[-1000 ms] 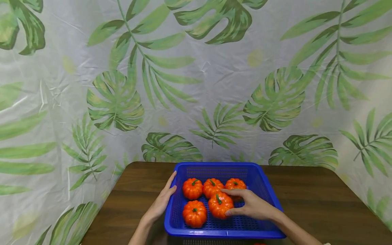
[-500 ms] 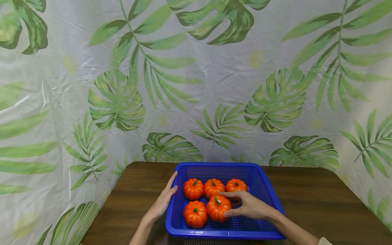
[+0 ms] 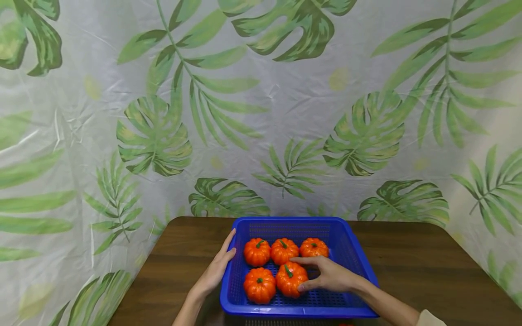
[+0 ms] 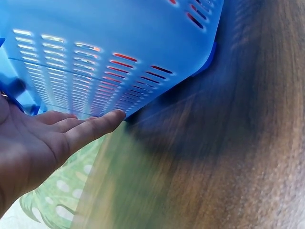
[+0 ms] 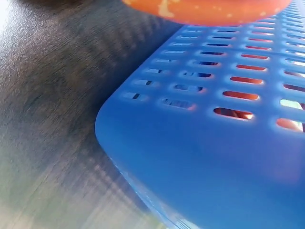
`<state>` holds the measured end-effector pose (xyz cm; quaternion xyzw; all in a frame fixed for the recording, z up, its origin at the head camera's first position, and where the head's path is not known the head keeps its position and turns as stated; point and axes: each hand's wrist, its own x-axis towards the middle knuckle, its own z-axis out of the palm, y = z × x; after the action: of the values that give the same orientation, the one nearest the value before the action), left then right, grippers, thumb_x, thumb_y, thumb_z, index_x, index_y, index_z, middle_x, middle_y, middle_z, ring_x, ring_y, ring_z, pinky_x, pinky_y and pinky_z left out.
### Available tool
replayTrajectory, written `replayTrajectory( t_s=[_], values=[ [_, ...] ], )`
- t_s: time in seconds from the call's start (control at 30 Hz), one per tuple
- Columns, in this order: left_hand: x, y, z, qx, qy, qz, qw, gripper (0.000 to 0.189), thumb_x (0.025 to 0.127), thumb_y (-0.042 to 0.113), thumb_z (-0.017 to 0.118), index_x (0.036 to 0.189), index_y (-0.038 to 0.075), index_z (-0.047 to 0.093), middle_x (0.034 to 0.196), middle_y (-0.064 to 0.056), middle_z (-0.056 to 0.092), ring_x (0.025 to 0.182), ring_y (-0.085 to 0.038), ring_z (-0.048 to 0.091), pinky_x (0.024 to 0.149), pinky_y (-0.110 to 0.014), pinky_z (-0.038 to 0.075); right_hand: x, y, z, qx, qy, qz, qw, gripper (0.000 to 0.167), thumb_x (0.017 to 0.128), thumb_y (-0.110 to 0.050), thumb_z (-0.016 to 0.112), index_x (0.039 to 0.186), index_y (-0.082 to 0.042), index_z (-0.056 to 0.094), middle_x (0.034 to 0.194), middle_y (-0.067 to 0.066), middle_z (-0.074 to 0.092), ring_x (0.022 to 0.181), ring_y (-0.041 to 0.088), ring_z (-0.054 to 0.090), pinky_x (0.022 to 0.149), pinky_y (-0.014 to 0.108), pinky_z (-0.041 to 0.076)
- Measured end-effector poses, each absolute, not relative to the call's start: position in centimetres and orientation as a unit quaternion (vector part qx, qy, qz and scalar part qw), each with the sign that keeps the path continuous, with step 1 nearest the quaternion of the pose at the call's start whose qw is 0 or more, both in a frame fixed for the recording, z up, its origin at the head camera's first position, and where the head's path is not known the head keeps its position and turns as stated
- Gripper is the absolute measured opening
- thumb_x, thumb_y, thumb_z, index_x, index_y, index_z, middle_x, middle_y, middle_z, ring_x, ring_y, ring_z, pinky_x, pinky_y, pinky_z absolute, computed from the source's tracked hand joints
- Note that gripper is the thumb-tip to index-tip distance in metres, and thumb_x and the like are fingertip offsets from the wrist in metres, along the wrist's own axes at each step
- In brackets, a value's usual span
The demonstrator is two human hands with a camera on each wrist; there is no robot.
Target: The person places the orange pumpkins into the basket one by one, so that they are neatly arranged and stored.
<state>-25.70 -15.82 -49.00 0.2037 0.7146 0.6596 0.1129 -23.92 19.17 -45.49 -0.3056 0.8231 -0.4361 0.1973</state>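
Note:
A blue plastic basket (image 3: 303, 311) with slotted walls holds several glossy orange pumpkins. My right hand (image 3: 332, 275) pinches the front middle pumpkin (image 3: 291, 280) between thumb and fingers; its green stem tilts to the left. Directly left of it sits another pumpkin (image 3: 259, 285). Three more form the back row: a left one (image 3: 257, 252), a middle one (image 3: 284, 251) and a right one (image 3: 314, 247). My left hand (image 3: 215, 267) lies along the basket's left outer wall, thumb near the rim. In the left wrist view, straight fingers (image 4: 95, 129) reach along the slotted wall (image 4: 114, 43).
The basket stands on a dark wooden table (image 3: 412, 267). Behind the table hangs a pale curtain (image 3: 285, 122) printed with green leaves. An orange rounded thing (image 5: 205, 10) shows outside the basket wall in the right wrist view; only a sliver shows at the head view's bottom edge.
My right hand and its pumpkin have shifted slightly left and toward me, bringing that pumpkin beside the front left one. The left hand has stayed at the basket's side.

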Motion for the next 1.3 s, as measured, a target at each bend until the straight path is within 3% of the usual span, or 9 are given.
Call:
replayTrajectory(
  t_s=[0.2, 0.57, 0.77, 1.3],
  values=[
    [-25.72, -15.88, -49.07, 0.203, 0.714, 0.661, 0.113, 0.060, 0.115, 0.031, 0.029, 0.168, 0.025, 0.003, 0.174, -0.021, 0.007, 0.150, -0.050, 0.032, 0.114, -0.058, 0.042, -24.20, 19.07, -45.84, -0.318, 0.819, -0.431, 0.204, 0.067, 0.095, -0.020, 0.076, 0.153, 0.000, 0.048, 0.157, 0.024, 0.048, 0.137, 0.047, 0.052, 0.103, 0.045, 0.053],
    [-25.74, -16.06, -48.88, 0.216, 0.717, 0.654, 0.111, 0.062, 0.115, 0.031, 0.029, 0.168, 0.020, -0.001, 0.173, -0.023, 0.004, 0.149, -0.051, 0.032, 0.114, -0.056, 0.043, -24.29, 18.93, -45.85, -0.314, 0.820, -0.435, 0.200, 0.066, 0.095, -0.021, 0.076, 0.151, 0.003, 0.049, 0.155, 0.026, 0.049, 0.134, 0.049, 0.054, 0.104, 0.058, 0.049],
    [-25.52, -16.05, -48.74, 0.216, 0.714, 0.656, 0.116, 0.062, 0.115, 0.030, 0.029, 0.168, 0.020, -0.002, 0.173, -0.025, 0.004, 0.146, -0.050, 0.037, 0.109, -0.051, 0.048, -24.25, 18.94, -46.02, -0.313, 0.813, -0.444, 0.210, 0.066, 0.096, -0.020, 0.075, 0.150, 0.005, 0.049, 0.156, 0.028, 0.047, 0.136, 0.052, 0.052, 0.105, 0.059, 0.047],
    [-25.40, -15.99, -48.59, 0.215, 0.710, 0.660, 0.115, 0.061, 0.115, 0.028, 0.029, 0.168, 0.021, 0.000, 0.173, -0.024, 0.004, 0.148, -0.051, 0.034, 0.112, -0.057, 0.045, -24.23, 18.94, -46.16, -0.326, 0.813, -0.437, 0.204, 0.064, 0.098, -0.020, 0.072, 0.151, 0.007, 0.047, 0.156, 0.030, 0.045, 0.137, 0.052, 0.049, 0.106, 0.053, 0.049]
  ],
)
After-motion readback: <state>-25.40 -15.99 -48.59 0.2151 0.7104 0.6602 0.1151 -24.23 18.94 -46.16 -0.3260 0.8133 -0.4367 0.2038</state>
